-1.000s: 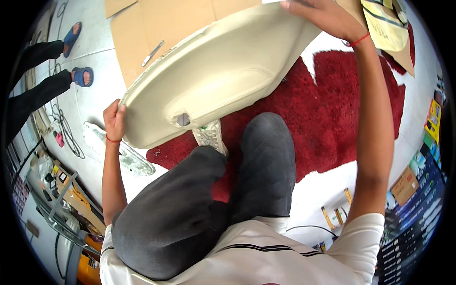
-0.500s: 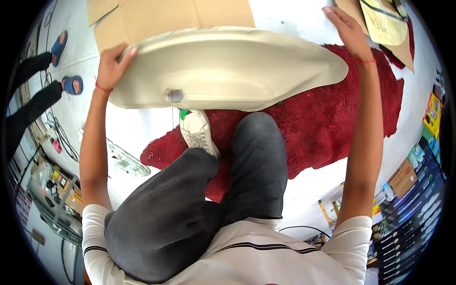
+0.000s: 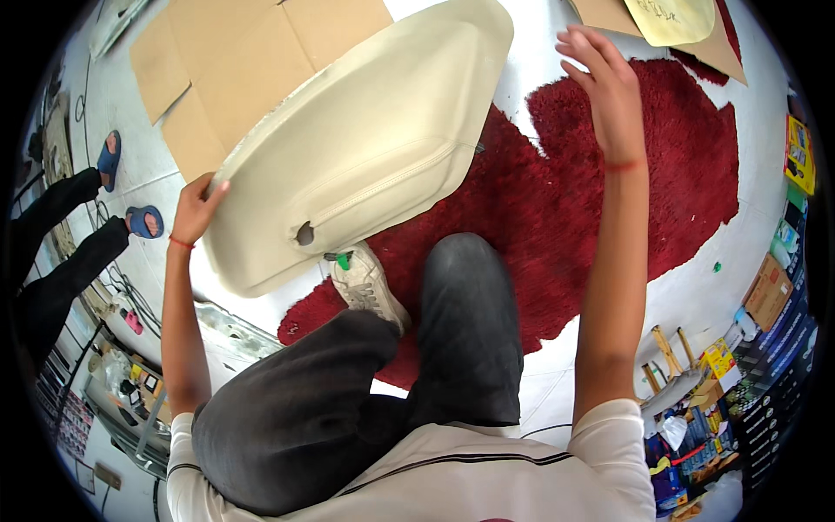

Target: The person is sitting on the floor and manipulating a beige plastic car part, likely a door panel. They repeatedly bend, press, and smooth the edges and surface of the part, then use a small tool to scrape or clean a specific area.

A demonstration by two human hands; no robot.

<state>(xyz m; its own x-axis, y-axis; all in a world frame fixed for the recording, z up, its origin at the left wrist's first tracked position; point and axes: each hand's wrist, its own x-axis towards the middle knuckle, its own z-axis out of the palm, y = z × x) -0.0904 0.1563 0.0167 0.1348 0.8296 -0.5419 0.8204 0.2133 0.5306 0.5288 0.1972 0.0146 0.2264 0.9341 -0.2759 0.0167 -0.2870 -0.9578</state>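
Observation:
A large beige moulded panel [image 3: 365, 130], with a stitched seam and a small hole near its lower edge, is tilted in front of me, its right end pointing up and away. My left hand [image 3: 198, 209] grips its left edge, thumb on the near face and fingers behind. My right hand [image 3: 606, 91] is held in the air right of the panel, apart from it, fingers loosely spread and holding nothing. Beneath lies a dark red shaggy mat [image 3: 626, 200]. My shoe [image 3: 361, 278] rests beside the panel's lower edge, next to a small green piece [image 3: 344, 261].
Flattened cardboard [image 3: 235, 70] lies on the white floor behind the panel. Another person's sandalled feet [image 3: 143, 222] are at the left. A wooden-handled tool [image 3: 668, 352] and several packages stand at the right. Yellow sheet material [image 3: 674, 19] lies on cardboard at the far right.
The panel has swung from nearly level to steeply slanted, its right end going up and its left end down toward me. My right hand has shifted left; my left hand has lowered.

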